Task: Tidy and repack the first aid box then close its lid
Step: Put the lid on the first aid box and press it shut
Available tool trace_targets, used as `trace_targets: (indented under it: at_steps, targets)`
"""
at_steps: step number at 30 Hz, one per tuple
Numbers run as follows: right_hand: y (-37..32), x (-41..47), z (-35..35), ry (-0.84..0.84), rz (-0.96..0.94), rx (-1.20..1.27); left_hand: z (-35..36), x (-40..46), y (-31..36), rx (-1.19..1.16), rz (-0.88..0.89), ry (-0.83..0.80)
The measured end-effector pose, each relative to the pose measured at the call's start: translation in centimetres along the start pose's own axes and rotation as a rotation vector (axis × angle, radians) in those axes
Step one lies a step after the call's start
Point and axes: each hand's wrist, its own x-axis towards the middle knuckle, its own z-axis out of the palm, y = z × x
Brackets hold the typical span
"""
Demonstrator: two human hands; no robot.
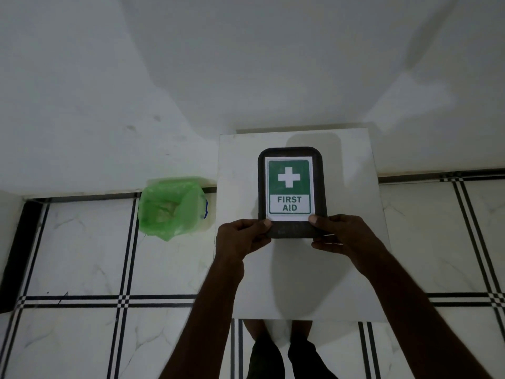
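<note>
The first aid box [291,170] is dark brown with rounded corners and rests on a white table [240,165]. Its lid is down and carries a green and white label with a white cross and the words FIRST AID. My left hand [241,237] grips the box's near left corner, thumb on top of the lid. My right hand [341,236] grips the near right corner in the same way. The contents of the box are hidden under the lid.
A small bin lined with a green plastic bag [170,207] stands on the floor left of the table, against the white wall. The floor is white marble tile with black stripes [125,299]. My legs and feet [287,351] show below the table's near edge.
</note>
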Motion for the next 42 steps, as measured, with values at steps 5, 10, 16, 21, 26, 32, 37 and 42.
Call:
trace_targets:
  at_steps: [5,10,16,21,26,32,37,42]
  targets:
    - [-5.2,2.2,-0.3,0.065,-0.177,-0.191,-0.8,0.7,2.8,0.316,-0.02,-0.153]
    - [-10.7,6.1,0.3,0.102,-0.249,-0.192,2.1,5.2,9.0,0.368,0.206,-0.094]
    - [-11.5,7.9,-0.1,0.055,-0.221,-0.211,4.3,8.8,11.4,0.411,0.214,-0.062]
    - [-10.9,8.4,0.4,0.112,-0.294,-0.338,4.5,9.5,11.7,0.399,0.165,-0.044]
    - [-10.3,8.7,0.6,0.138,-0.346,-0.381,4.8,9.6,11.2,0.361,0.138,-0.017]
    - [-9.5,7.9,0.7,0.181,-0.371,-0.325,4.5,8.3,9.7,0.375,0.219,-0.036]
    - [-6.6,7.1,1.0,0.133,-0.282,-0.258,3.6,7.0,7.0,0.324,0.184,-0.059]
    - [-4.7,5.3,0.4,0.028,-0.2,-0.173,1.8,5.4,5.9,0.226,0.174,-0.15]
